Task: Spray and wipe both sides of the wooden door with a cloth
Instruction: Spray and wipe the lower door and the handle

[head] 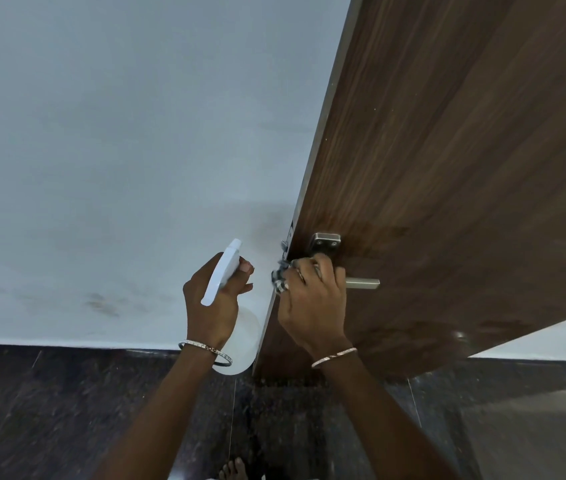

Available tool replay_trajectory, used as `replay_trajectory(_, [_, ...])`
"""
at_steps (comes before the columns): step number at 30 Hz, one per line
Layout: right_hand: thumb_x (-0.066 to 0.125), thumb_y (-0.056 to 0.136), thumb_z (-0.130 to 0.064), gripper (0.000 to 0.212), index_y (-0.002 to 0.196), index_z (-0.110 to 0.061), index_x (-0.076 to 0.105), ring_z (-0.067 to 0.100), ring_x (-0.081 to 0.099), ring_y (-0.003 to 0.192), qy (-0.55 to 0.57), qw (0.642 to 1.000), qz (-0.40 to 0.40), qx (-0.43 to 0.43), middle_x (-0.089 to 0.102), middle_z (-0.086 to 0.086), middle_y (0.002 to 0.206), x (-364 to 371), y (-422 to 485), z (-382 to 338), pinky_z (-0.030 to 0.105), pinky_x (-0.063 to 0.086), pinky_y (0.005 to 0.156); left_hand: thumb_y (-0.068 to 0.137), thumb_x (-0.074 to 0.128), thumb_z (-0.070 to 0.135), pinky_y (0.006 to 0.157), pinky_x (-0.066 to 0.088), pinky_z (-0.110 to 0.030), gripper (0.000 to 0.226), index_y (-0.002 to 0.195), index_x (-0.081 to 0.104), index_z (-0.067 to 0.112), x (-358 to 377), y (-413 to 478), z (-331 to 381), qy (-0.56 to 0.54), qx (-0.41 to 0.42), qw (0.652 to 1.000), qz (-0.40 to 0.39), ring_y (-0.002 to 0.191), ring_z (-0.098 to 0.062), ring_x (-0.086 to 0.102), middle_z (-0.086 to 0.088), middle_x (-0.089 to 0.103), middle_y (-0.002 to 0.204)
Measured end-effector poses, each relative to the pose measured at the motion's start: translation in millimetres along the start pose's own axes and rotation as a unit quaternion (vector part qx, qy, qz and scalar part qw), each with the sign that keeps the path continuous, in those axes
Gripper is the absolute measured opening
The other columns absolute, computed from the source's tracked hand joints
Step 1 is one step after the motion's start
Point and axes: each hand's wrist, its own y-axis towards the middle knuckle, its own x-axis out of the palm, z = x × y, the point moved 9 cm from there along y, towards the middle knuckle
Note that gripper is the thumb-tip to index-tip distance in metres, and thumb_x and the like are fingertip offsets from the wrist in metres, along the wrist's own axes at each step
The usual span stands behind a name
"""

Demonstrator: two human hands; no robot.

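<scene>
Left hand (210, 306) is wrapped round the neck of the white spray bottle (222, 271), fingers curled at the trigger. The nozzle tips up toward 12 o'clock and the pale bottle body hangs below the wrist. Right hand (312, 306) sits just beside it at 3 o'clock, fingers bunched tight on a checked cloth (279, 280). The cloth pokes out at the knuckles, right against the leading edge of the door (447, 168). That hand also covers the root of the lever handle (363, 283); whether the fingers grip the lever as well as the cloth, I cannot tell. The free end of the lever sticks out toward 3 o'clock. The metal mounting plate (324, 242) shows just above the knuckles, at 12 o'clock from the hand.

The two hands are close, not touching, with the door's edge running between them. A thin bangle (205, 351) circles the left wrist and another one (333, 356) the right.

Widening out: the dark wooden door stands open and sweeps from the hands up to 1 o'clock and across to 3 o'clock, with darker patches on the wood near the handle. The pale wall (101, 133) fills 9 to 12 o'clock. The dark speckled floor (49, 410) runs along the bottom, and a bare foot (233, 469) peeks in at 6 o'clock.
</scene>
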Motion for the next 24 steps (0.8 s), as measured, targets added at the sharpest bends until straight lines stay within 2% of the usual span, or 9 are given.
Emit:
replay_trajectory(3, [0.055,0.079,-0.023,0.023,0.086,-0.017,0.076,0.022,0.057,0.097,0.137,0.990,0.024,-0.018,0.071,-0.002,0.098,-31.7,-4.7,11.1,0.038,0.028,0.084,0.088,0.070,0.004,0.068,0.061,-0.033,0.005,0.092,0.072,0.006,3.9,-3.2,0.1,-0.004,-0.001,1.000,-0.006,0.080,-0.027,0.071,-0.011,0.071,0.083])
replay_trajectory(6, [0.053,0.075,-0.024,0.033,0.096,-0.016,0.077,0.023,0.053,0.100,0.131,0.975,0.127,0.124,0.069,0.001,0.103,-68.9,-13.5,53.5,0.034,0.025,0.085,0.088,0.070,0.008,0.070,0.062,-0.032,0.010,0.098,0.072,0.006,7.1,-5.9,0.6,-0.003,0.005,1.000,-0.008,0.083,-0.024,0.071,-0.009,0.072,0.088])
replay_trajectory(7, [0.053,0.074,-0.025,0.035,0.100,-0.017,0.076,0.023,0.053,0.099,0.117,0.970,0.125,0.169,0.068,0.001,0.103,-70.5,-14.2,66.4,0.035,0.026,0.087,0.088,0.070,0.009,0.071,0.062,-0.030,0.011,0.099,0.072,0.007,9.2,-6.9,0.8,0.000,0.007,1.000,-0.009,0.085,-0.023,0.072,-0.008,0.073,0.090])
replay_trajectory(9, [0.056,0.076,-0.030,0.036,0.108,-0.018,0.069,0.025,0.057,0.093,0.060,0.979,0.040,0.192,0.066,0.000,0.097,-53.4,-11.0,78.3,0.042,0.033,0.091,0.088,0.070,0.009,0.070,0.060,-0.026,0.010,0.098,0.072,0.010,13.2,-10.0,1.2,-0.002,0.007,1.000,-0.013,0.085,-0.023,0.072,-0.008,0.073,0.091])
replay_trajectory(12, [0.056,0.087,-0.048,0.037,0.108,-0.018,0.062,0.026,0.062,0.079,0.008,0.989,-0.062,0.137,0.065,-0.002,0.081,-25.5,-6.5,80.5,0.044,0.040,0.090,0.088,0.070,0.008,0.069,0.059,-0.024,0.011,0.098,0.072,0.008,19.4,-13.4,4.0,-0.005,0.009,1.000,-0.015,0.086,-0.024,0.072,-0.009,0.073,0.091])
replay_trajectory(15, [0.047,0.095,-0.064,0.046,0.098,-0.020,0.061,0.022,0.063,0.062,0.042,0.986,-0.072,0.143,0.064,-0.005,0.070,-18.9,-5.5,91.0,0.032,0.039,0.066,0.088,0.071,0.007,0.068,0.058,-0.020,0.014,0.095,0.071,0.018,26.7,-20.1,6.8,-0.004,0.013,1.000,-0.024,0.087,-0.021,0.072,-0.004,0.073,0.091])
replay_trajectory(17, [0.039,0.096,-0.069,0.053,0.091,-0.021,0.060,0.025,0.063,0.058,0.078,0.977,-0.068,0.184,0.063,-0.004,0.066,-15.6,-7.6,96.8,0.029,0.034,0.056,0.087,0.070,0.007,0.069,0.058,-0.020,0.014,0.098,0.071,0.016,28.8,-24.4,7.2,-0.005,0.015,1.000,-0.027,0.089,-0.021,0.072,-0.004,0.073,0.092])
replay_trajectory(20, [0.039,0.098,-0.069,0.056,0.082,-0.020,0.059,0.029,0.065,0.062,0.116,0.959,-0.064,0.251,0.063,-0.001,0.066,-11.1,-12.9,101.9,0.031,0.034,0.058,0.088,0.070,0.007,0.071,0.060,-0.026,0.014,0.101,0.072,0.005,27.4,-35.9,7.5,0.002,0.022,0.999,-0.027,0.090,-0.024,0.072,-0.009,0.073,0.092])
replay_trajectory(24, [0.049,0.101,-0.060,0.049,0.078,-0.018,0.058,0.024,0.052,0.069,0.156,0.932,-0.101,0.313,0.061,0.000,0.073,-9.8,-16.9,107.2,0.034,0.032,0.069,0.088,0.069,0.006,0.067,0.058,-0.021,0.009,0.095,0.072,0.011,21.5,-54.5,8.8,-0.006,0.013,1.000,-0.026,0.087,-0.021,0.072,-0.008,0.073,0.090])
